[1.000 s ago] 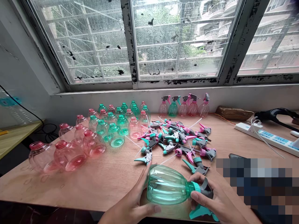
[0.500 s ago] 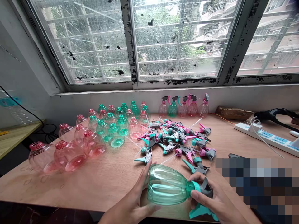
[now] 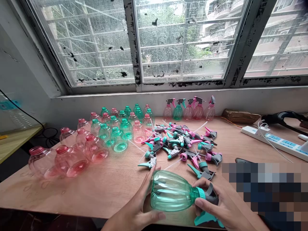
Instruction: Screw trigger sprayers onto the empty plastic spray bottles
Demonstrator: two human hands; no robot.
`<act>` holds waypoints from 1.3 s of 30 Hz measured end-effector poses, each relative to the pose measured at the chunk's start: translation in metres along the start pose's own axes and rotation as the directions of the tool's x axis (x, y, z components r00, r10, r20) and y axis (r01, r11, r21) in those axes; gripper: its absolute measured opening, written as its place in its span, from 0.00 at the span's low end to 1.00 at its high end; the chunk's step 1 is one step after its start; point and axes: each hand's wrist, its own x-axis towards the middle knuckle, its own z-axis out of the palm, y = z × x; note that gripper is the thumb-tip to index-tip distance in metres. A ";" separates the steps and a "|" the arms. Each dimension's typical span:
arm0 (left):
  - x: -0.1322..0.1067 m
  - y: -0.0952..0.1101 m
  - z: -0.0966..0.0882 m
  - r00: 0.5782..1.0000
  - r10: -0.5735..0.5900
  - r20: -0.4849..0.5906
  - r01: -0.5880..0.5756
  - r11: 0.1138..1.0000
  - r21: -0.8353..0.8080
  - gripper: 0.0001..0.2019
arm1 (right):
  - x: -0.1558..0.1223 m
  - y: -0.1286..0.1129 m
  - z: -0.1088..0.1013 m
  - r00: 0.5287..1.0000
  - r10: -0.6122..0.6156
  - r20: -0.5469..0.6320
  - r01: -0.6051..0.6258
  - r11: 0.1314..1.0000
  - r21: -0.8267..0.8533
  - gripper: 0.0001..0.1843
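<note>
A clear green spray bottle [image 3: 169,191] lies on its side near the front edge of the wooden table [image 3: 108,183]. My left hand [image 3: 138,208] wraps round its wide base. My right hand [image 3: 218,208] is closed on the grey and teal trigger head [image 3: 208,200] fitted at the bottle's neck. Just beyond my hands lies a heap of loose trigger heads [image 3: 183,144] in teal, pink and grey with white tubes.
Several open pink bottles [image 3: 69,157] and green bottles [image 3: 117,131] crowd the left and middle. Several finished spray bottles [image 3: 190,110] stand by the wall. A white power strip [image 3: 276,141] with cables lies at the right, beside a blurred patch.
The bottle and both hands have shifted only slightly; the grip looks the same.
</note>
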 end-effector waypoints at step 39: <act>0.004 0.001 0.001 1.000 0.028 0.007 -0.026 0.991 -0.132 0.48 | 0.001 -0.006 0.006 0.999 -0.023 -0.026 0.022 1.000 -0.020 0.21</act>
